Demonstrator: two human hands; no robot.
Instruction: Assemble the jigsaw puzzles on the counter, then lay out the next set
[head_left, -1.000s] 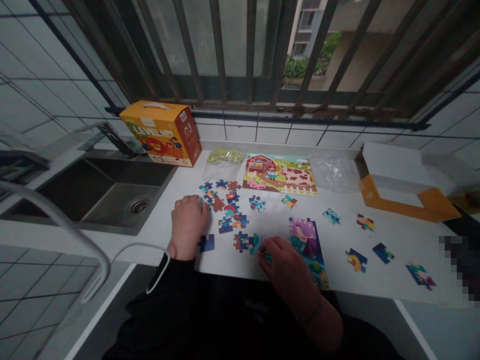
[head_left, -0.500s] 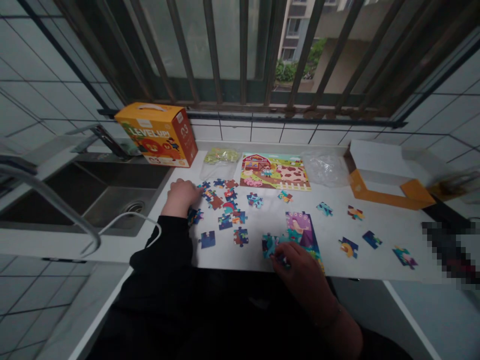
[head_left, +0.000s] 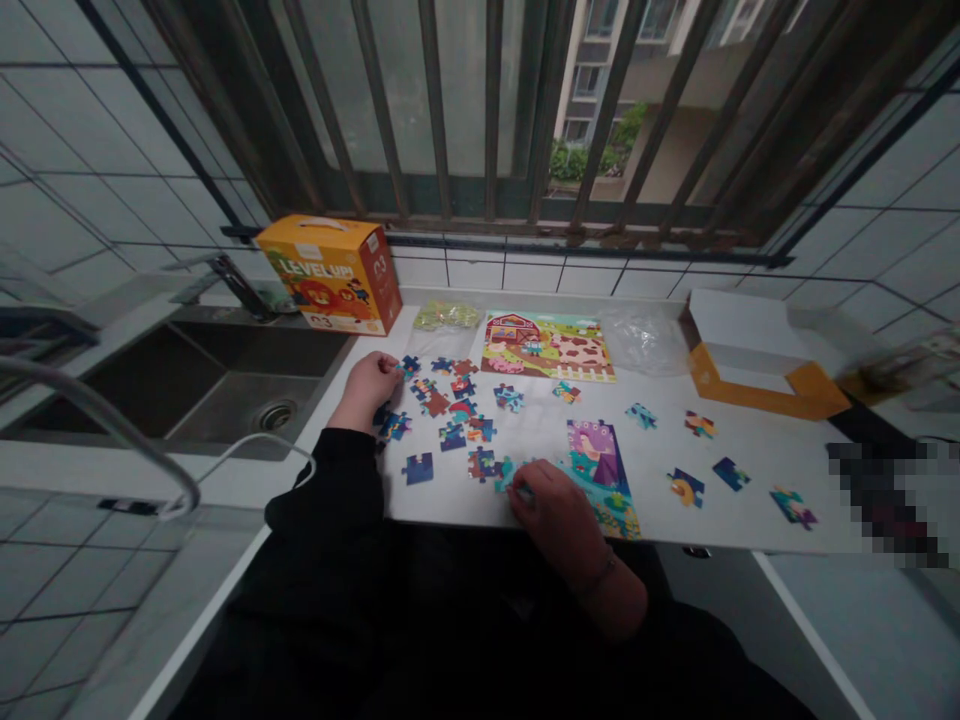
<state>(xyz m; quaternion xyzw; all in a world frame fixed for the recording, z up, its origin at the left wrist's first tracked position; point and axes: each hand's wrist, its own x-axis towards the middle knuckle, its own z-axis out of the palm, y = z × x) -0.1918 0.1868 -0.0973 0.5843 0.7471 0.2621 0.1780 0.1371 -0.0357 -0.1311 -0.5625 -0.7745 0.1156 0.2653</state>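
right hand (head_left: 553,512) pinching half-hidden teal piece (head_left: 505,473), left hand (head_left: 366,388) beside pieces (head_left: 410,366), grip unclear

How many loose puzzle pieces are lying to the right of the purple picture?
5. Beside the purple picture's upper corner, a light-blue piece; then an orange-brown piece; nearer the person, a yellow-and-blue piece and a dark-blue piece; farthest right, a teal-pink piece. The pixelated patch may hide more.
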